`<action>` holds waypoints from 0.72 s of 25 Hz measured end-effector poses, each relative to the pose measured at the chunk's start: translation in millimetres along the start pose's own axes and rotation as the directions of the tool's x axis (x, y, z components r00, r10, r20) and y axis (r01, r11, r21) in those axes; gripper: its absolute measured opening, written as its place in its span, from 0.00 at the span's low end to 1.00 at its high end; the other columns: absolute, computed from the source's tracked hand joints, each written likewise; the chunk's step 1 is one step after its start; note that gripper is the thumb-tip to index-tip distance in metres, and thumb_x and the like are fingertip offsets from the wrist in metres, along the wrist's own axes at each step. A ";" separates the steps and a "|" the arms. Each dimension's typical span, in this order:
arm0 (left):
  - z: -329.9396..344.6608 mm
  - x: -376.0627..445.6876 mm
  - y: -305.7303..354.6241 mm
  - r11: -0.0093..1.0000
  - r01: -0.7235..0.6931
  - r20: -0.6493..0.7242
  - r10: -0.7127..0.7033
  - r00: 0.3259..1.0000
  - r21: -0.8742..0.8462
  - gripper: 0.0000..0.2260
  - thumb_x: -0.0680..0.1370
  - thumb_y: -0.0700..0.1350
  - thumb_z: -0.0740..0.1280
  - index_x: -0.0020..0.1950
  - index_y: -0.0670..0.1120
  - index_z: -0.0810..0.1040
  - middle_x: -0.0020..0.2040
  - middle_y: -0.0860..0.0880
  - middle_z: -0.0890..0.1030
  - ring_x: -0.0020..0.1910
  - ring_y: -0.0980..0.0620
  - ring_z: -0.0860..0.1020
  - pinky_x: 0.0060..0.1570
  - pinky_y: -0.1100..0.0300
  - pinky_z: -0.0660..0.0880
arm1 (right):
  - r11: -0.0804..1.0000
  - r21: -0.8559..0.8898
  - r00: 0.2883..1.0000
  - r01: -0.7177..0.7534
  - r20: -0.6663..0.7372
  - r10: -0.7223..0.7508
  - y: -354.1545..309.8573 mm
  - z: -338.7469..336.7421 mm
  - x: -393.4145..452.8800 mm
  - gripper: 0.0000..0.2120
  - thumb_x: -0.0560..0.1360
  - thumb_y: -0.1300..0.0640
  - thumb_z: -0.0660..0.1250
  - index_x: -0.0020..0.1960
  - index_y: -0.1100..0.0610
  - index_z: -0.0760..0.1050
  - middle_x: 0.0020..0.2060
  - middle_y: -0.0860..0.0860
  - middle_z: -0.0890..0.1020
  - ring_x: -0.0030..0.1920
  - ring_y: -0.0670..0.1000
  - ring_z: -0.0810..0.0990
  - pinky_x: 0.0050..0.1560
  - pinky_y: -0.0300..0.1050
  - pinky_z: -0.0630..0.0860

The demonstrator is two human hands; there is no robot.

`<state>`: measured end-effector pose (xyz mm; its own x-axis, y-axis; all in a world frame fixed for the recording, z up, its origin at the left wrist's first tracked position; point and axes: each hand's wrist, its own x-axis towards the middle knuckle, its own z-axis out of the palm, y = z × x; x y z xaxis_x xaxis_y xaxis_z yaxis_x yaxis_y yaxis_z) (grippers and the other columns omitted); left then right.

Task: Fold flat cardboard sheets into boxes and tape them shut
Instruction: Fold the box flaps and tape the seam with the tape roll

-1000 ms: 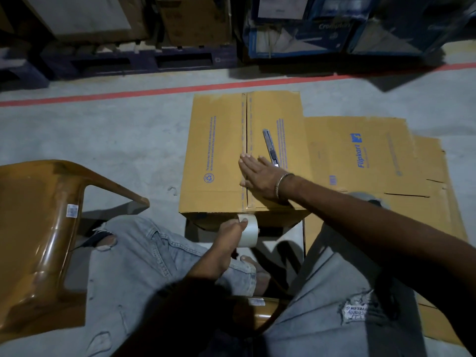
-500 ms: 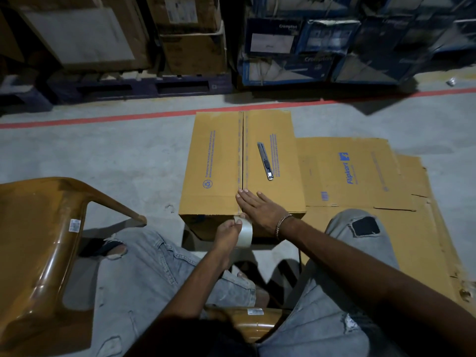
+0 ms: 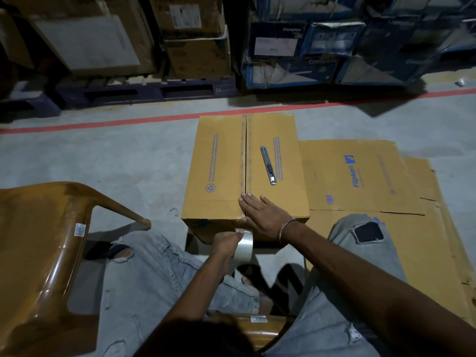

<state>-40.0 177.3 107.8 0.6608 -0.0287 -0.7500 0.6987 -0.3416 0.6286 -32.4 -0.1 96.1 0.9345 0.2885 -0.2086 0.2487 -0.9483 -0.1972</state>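
Observation:
A folded brown cardboard box (image 3: 221, 171) stands on the floor in front of my knees, its two top flaps meeting at a centre seam with clear tape along it. My right hand (image 3: 262, 215) lies flat, fingers together, on the near end of that seam. My left hand (image 3: 226, 244) grips a roll of clear tape (image 3: 246, 244) just below the box's near edge. A grey utility knife (image 3: 268, 166) lies on the right flap. Flat cardboard sheets (image 3: 360, 176) with blue print lie on the floor to the right of the box.
A brown plastic chair (image 3: 43, 253) stands at my left. Stacked cartons (image 3: 195, 47) on dark pallets (image 3: 144, 91) and blue boxes (image 3: 291, 65) line the far side behind a red floor line (image 3: 103, 123). Grey concrete floor lies to the left of the box.
My right hand has slid along the seam toward the near edge of the box. The left hand with the tape roll has stayed at the box's near face. The camera tilted up.

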 end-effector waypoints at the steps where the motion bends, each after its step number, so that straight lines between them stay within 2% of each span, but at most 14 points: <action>1: -1.0 0.2 0.2 1.000 0.018 -0.006 -0.018 1.000 -0.019 0.09 0.81 0.47 0.72 0.55 0.42 0.83 0.52 0.43 0.83 0.53 0.43 0.80 0.52 0.54 0.77 | 0.996 0.086 0.997 -0.008 -0.076 0.015 2.2 -5.0 1.2 0.30 0.86 0.43 0.47 0.83 0.57 0.55 0.83 0.56 0.57 0.82 0.55 0.55 0.79 0.59 0.58; 3: -1.7 0.2 1.4 0.999 0.034 -0.004 -0.034 0.999 -0.016 0.06 0.81 0.45 0.71 0.49 0.43 0.80 0.49 0.45 0.81 0.52 0.44 0.78 0.53 0.53 0.75 | 0.962 0.244 0.950 -0.123 -0.252 0.185 12.4 -18.2 10.1 0.29 0.85 0.40 0.51 0.80 0.54 0.63 0.79 0.55 0.65 0.78 0.55 0.64 0.74 0.59 0.65; 5: -1.5 5.2 -1.2 0.999 0.003 -0.008 -0.003 1.000 -0.032 0.06 0.80 0.44 0.72 0.53 0.43 0.81 0.52 0.44 0.81 0.54 0.43 0.78 0.54 0.50 0.77 | 0.871 0.363 0.810 -0.332 -0.363 0.460 29.2 -32.2 23.8 0.26 0.84 0.42 0.56 0.76 0.55 0.69 0.73 0.56 0.72 0.72 0.57 0.70 0.67 0.58 0.70; 7: -1.7 6.9 -2.6 0.997 -0.045 -0.012 0.044 0.999 -0.060 0.12 0.79 0.43 0.73 0.61 0.44 0.81 0.57 0.43 0.82 0.56 0.43 0.80 0.51 0.52 0.78 | 0.739 0.430 0.661 -0.519 -0.346 0.666 50.5 -40.2 35.9 0.23 0.84 0.43 0.60 0.72 0.58 0.73 0.66 0.58 0.75 0.65 0.59 0.73 0.59 0.56 0.74; 8: -2.4 8.1 -3.4 0.996 -0.060 -0.005 0.060 0.998 -0.064 0.13 0.78 0.42 0.74 0.63 0.46 0.81 0.58 0.44 0.82 0.56 0.43 0.80 0.48 0.52 0.78 | 0.687 0.438 0.618 -0.580 -0.313 0.721 58.8 -41.1 41.6 0.24 0.84 0.42 0.61 0.70 0.59 0.74 0.64 0.58 0.75 0.63 0.59 0.73 0.56 0.55 0.74; 11: -4.8 13.6 -7.2 0.993 -0.084 0.027 0.086 0.996 -0.078 0.09 0.78 0.41 0.73 0.58 0.49 0.84 0.57 0.44 0.83 0.55 0.42 0.82 0.47 0.51 0.79 | 0.636 0.443 0.601 -0.632 -0.239 0.763 66.4 -38.5 58.2 0.24 0.83 0.40 0.62 0.66 0.60 0.76 0.61 0.58 0.74 0.62 0.59 0.72 0.52 0.54 0.76; 15: -5.4 14.0 -7.0 0.995 -0.072 0.046 0.075 0.996 -0.069 0.06 0.77 0.42 0.73 0.52 0.51 0.86 0.54 0.46 0.85 0.57 0.40 0.82 0.46 0.53 0.78 | 0.631 0.372 0.574 -0.681 -0.263 0.775 60.5 -36.1 68.4 0.16 0.84 0.49 0.65 0.63 0.59 0.80 0.60 0.57 0.74 0.61 0.58 0.72 0.53 0.55 0.79; 18: -7.4 12.8 -5.3 0.996 -0.071 0.045 0.073 0.996 -0.054 0.05 0.77 0.42 0.73 0.50 0.51 0.86 0.53 0.46 0.85 0.57 0.40 0.82 0.52 0.48 0.81 | 0.616 0.388 0.564 -0.685 -0.253 0.786 57.2 -43.0 65.9 0.13 0.82 0.55 0.67 0.63 0.60 0.79 0.58 0.57 0.77 0.60 0.58 0.74 0.51 0.55 0.79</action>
<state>-33.2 185.7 96.4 0.6972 -0.0954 -0.7105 0.6640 -0.2876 0.6902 54.3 -41.0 112.3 0.7868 -0.6165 -0.0298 -0.5859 -0.7309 -0.3499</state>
